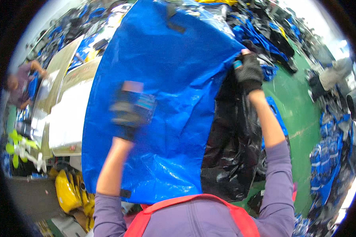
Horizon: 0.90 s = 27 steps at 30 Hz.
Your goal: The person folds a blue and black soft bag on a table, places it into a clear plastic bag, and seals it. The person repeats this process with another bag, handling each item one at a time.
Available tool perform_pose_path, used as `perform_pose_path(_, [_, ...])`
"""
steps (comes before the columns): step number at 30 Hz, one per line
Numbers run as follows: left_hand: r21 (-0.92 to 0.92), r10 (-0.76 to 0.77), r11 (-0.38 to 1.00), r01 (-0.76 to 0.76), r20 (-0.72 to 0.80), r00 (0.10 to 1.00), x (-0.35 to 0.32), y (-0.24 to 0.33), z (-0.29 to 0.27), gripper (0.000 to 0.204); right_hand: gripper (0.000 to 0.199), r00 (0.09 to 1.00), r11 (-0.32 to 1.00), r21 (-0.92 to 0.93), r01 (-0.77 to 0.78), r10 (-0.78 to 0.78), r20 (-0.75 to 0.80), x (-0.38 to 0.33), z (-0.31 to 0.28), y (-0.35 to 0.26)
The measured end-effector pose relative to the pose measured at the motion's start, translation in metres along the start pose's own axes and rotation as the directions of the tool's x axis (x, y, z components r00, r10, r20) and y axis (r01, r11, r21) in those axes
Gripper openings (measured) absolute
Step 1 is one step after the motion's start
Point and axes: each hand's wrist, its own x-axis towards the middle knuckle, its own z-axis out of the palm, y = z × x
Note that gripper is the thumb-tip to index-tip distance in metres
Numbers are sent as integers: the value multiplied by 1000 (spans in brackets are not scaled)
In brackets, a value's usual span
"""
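The big blue woven sheet (162,98) hangs stretched out in front of the person, its long axis running up and away from the chest, with a black plastic layer (231,146) showing behind its right edge. The right hand (249,71), in a dark knit glove, is raised high and closed on the sheet's upper right edge. The left hand (132,110), also gloved, sits lower and nearer the body, against the middle of the blue face; it is blurred, so I cannot tell whether its fingers are gripping or just pressing flat. Off to the left stands a pale counter (71,118), well apart from both hands
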Motion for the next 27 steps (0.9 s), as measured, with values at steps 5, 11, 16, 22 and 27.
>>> perform_pose_path(5, [293,-386,837,462,-283,878,69,-229,-110,60,41,924,936,-250,-249,307,228,-89,-46,39])
perform_pose_path(11, [-430,-646,600,675,238,725,98,-260,-83,42,49,445,858,-144,-493,391,806,-134,-68,52])
perform_pose_path(16, [-79,-236,970,229,-95,967,100,-212,-125,67,46,613,833,265,-486,110,782,-137,-58,61])
perform_pose_path(22, [512,-413,699,499,-281,866,32,-235,-204,61,41,492,709,32,-705,455,743,-133,-21,156])
perform_pose_path(27, [472,-549,640,606,-272,791,25,-233,-200,63,34,953,984,-176,-17,69,294,-72,-48,85])
